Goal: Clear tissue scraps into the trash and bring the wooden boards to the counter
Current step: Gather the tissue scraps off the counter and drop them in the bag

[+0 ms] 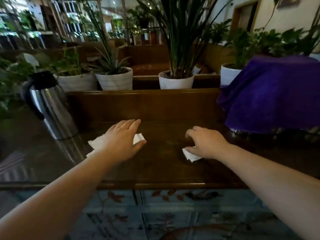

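I am gathering two white tissue scraps off the dark wooden tabletop (pixel 161 168). The larger tissue scrap (pixel 138 138) is lying under my left hand (pixel 121 142), which is pressing flat with fingers spread, gripping nothing yet. The smaller tissue scrap (pixel 190 155) is sitting at my right hand (pixel 205 144), whose fingers are curling loosely onto it; whether it is pinched, I cannot tell. I judge it best to bunch each scrap inward before lifting, keeping clear of the steel thermos jug (pixel 50 104) and the purple cloth (pixel 275 94).
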The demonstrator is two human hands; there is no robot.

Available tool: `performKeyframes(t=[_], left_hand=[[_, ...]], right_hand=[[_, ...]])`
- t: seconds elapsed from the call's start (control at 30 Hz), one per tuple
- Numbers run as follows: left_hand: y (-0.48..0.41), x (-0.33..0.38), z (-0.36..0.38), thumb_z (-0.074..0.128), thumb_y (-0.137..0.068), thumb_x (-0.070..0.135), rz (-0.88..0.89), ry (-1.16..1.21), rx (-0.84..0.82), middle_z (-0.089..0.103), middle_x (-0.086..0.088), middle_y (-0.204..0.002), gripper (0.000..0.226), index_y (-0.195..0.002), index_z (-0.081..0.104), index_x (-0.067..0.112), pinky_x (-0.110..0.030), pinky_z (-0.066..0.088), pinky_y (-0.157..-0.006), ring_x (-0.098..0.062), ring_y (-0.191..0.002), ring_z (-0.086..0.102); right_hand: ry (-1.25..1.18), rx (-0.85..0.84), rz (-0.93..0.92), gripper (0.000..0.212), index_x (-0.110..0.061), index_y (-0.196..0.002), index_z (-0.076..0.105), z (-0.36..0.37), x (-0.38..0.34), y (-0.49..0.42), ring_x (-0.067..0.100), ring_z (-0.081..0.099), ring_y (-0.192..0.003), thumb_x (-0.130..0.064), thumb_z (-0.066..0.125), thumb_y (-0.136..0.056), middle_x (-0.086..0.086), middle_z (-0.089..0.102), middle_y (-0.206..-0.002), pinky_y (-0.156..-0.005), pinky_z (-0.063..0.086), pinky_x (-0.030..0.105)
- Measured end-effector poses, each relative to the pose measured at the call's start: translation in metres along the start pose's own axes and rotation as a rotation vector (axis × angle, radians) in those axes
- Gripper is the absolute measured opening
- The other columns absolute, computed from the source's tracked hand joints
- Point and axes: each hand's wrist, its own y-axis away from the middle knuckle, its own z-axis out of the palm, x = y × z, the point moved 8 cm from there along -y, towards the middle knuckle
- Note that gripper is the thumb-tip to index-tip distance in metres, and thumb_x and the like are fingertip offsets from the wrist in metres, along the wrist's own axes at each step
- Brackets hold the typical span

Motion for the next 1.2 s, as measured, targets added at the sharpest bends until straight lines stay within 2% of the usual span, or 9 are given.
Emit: performKeyframes(t=[0.13, 0.27, 0.33, 0.5, 0.67, 0.87, 1.03, 1.13, 1.2], left_hand=[[-0.032, -0.027, 0.038, 0.043, -0.086, 0.061, 0.049, 0.020, -0.117, 0.033, -0.003, -0.153, 0.075, -0.146, 0.018, 0.023, -0.045, 0.029, -0.112, -0.024, -0.139, 0.029], [-0.055, -0.043, 0.060, 0.045, -0.087, 0.058, 0.140, 0.045, -0.165, 0.043, -0.004, -0.147, 0.070, -0.144, 0.025, 0.022, -0.045, 0.036, -0.107, -0.025, -0.133, 0.040], [-0.064, -0.052, 0.067, 0.048, -0.087, 0.055, 0.184, 0.060, -0.167, 0.050, -0.003, -0.141, 0.066, -0.142, 0.031, 0.022, -0.042, 0.043, -0.100, -0.023, -0.126, 0.047], [-0.080, -0.064, 0.095, 0.050, -0.088, 0.049, 0.301, 0.030, -0.205, 0.062, -0.003, -0.119, 0.048, -0.128, 0.048, 0.022, -0.034, 0.048, -0.080, -0.020, -0.105, 0.057], [-0.088, -0.069, 0.120, 0.045, -0.090, 0.047, 0.333, 0.042, -0.274, 0.062, -0.002, -0.116, 0.041, -0.122, 0.052, 0.021, -0.035, 0.050, -0.079, -0.019, -0.099, 0.058], [-0.093, -0.067, 0.132, 0.040, -0.088, 0.060, 0.321, 0.074, -0.316, 0.057, -0.001, -0.120, 0.052, -0.124, 0.055, 0.024, -0.036, 0.048, -0.081, -0.019, -0.104, 0.054], [-0.088, -0.066, 0.126, 0.042, -0.094, 0.041, 0.306, 0.125, -0.244, 0.059, 0.001, -0.103, 0.032, -0.117, 0.059, 0.025, -0.029, 0.043, -0.068, -0.015, -0.088, 0.053], [-0.087, -0.082, 0.106, 0.039, -0.095, 0.040, 0.226, 0.151, -0.144, 0.060, 0.002, -0.097, 0.030, -0.111, 0.060, 0.024, -0.028, 0.044, -0.063, -0.015, -0.084, 0.055], [-0.083, -0.099, 0.089, 0.042, -0.094, 0.041, 0.174, 0.181, -0.073, 0.061, 0.006, -0.095, 0.027, -0.108, 0.061, 0.027, -0.027, 0.047, -0.062, -0.011, -0.081, 0.056]], right_hand=[[0.060, -0.261, 0.111, 0.031, -0.025, -0.106, 0.057, 0.030, 0.011, -0.024, 0.013, 0.056, -0.082, -0.048, 0.059, -0.086, -0.006, 0.059, -0.097, -0.066, 0.049, 0.032], [0.033, -0.471, 0.151, 0.017, -0.027, -0.092, 0.057, 0.060, 0.015, -0.039, 0.014, 0.060, -0.082, -0.042, 0.061, -0.087, -0.004, 0.065, -0.093, -0.076, 0.053, 0.036], [-0.016, -0.465, 0.179, 0.007, -0.029, -0.085, 0.059, 0.065, 0.016, -0.048, 0.012, 0.061, -0.081, -0.035, 0.058, -0.089, -0.005, 0.066, -0.090, -0.075, 0.054, 0.036], [-0.098, -0.396, 0.203, 0.009, -0.034, -0.084, 0.057, 0.056, 0.008, -0.074, 0.007, 0.058, -0.079, -0.031, 0.056, -0.092, -0.011, 0.061, -0.089, -0.070, 0.050, 0.029], [-0.185, -0.235, 0.175, 0.002, -0.035, -0.090, 0.059, 0.039, -0.011, -0.109, 0.004, 0.058, -0.080, -0.036, 0.058, -0.092, -0.014, 0.061, -0.092, -0.070, 0.053, 0.029], [-0.215, -0.115, 0.071, 0.006, -0.031, -0.091, 0.062, 0.023, -0.025, -0.149, 0.002, 0.059, -0.079, -0.037, 0.060, -0.091, -0.013, 0.064, -0.088, -0.069, 0.054, 0.027], [-0.232, -0.091, -0.051, 0.008, -0.031, -0.089, 0.062, 0.016, -0.039, -0.184, 0.001, 0.056, -0.073, -0.038, 0.059, -0.091, -0.015, 0.061, -0.081, -0.061, 0.045, 0.021], [-0.275, -0.074, -0.120, 0.010, -0.028, -0.090, 0.063, 0.013, -0.051, -0.206, 0.000, 0.055, -0.069, -0.037, 0.060, -0.091, -0.015, 0.059, -0.075, -0.058, 0.040, 0.019], [-0.311, -0.076, -0.148, 0.008, -0.029, -0.089, 0.063, 0.013, -0.063, -0.220, 0.001, 0.056, -0.069, -0.037, 0.061, -0.090, -0.014, 0.060, -0.075, -0.059, 0.043, 0.022]])
